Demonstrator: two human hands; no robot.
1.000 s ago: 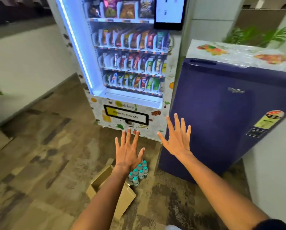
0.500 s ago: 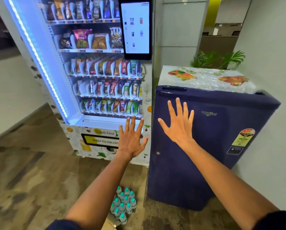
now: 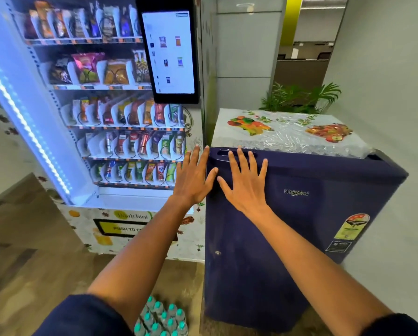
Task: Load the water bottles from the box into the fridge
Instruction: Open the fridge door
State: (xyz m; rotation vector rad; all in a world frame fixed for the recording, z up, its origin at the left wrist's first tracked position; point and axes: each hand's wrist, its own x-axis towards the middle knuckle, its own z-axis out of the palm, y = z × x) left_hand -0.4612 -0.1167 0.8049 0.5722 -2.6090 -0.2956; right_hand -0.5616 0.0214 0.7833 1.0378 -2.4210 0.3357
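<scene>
A small dark blue fridge [image 3: 288, 238] stands at the right with its door closed and a recessed handle [image 3: 225, 152] at the door's top left corner. Both of my arms are stretched out in front of it. My left hand [image 3: 193, 178] is spread flat with straight fingers, just left of the door's edge. My right hand [image 3: 245, 183] is spread flat over the upper door, fingertips near the handle. Neither hand holds anything. Several water bottles [image 3: 162, 318] with teal caps stand packed together on the floor at the bottom, partly behind my left arm. The box is out of view.
A lit snack vending machine [image 3: 111, 117] with a touch screen [image 3: 169, 49] stands directly left of the fridge. A plastic sheet with fruit prints [image 3: 288, 132] covers the fridge top. A grey wall is at the right, potted plants [image 3: 297, 98] stand behind, and wood-look flooring [image 3: 21, 251] stretches left.
The view has tilted up and moved closer to the fridge. Both spread hands have risen from low over the bottles to the top of the fridge door. The box has left the view.
</scene>
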